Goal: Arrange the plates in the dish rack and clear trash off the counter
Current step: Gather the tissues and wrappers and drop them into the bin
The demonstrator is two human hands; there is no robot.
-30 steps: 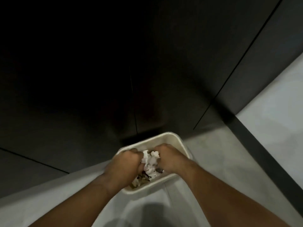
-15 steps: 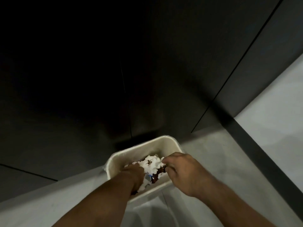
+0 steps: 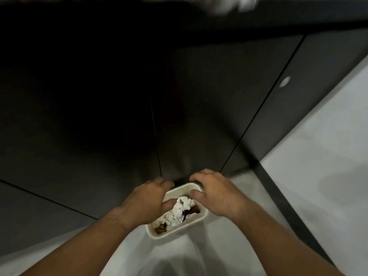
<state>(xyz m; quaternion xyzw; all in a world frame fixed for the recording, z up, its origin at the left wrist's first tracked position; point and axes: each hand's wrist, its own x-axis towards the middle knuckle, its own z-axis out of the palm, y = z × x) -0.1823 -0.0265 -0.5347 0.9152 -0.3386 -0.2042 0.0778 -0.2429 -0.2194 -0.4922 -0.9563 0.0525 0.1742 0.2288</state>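
waste bin: a cream rectangular bin (image 3: 176, 230) stands on the pale floor (image 3: 251, 188), its far end against the foot of the dark cabinet doors (image 3: 199, 106).
long axis: runs from the near left to the far right of the view; the open mouth faces up.
contents: crumpled white paper (image 3: 180, 209) heaped along the middle, with dark brown scraps (image 3: 191, 211) beside it and more at the near left corner.
left hand (image 3: 147, 198): lies over the bin's far left rim with curled fingers and its thumb at the paper; cannot tell whether it grips anything.
right hand (image 3: 216, 194): hovers over the far right corner with its fingers curled downward; cannot tell whether it holds the rim.
in the way: both hands cover the bin's far end.
around: a small round pale spot (image 3: 285, 82) on the right door; a dark strip (image 3: 282, 198) along the floor's right edge; a white blur (image 3: 229, 5) at the top, too smeared to name.
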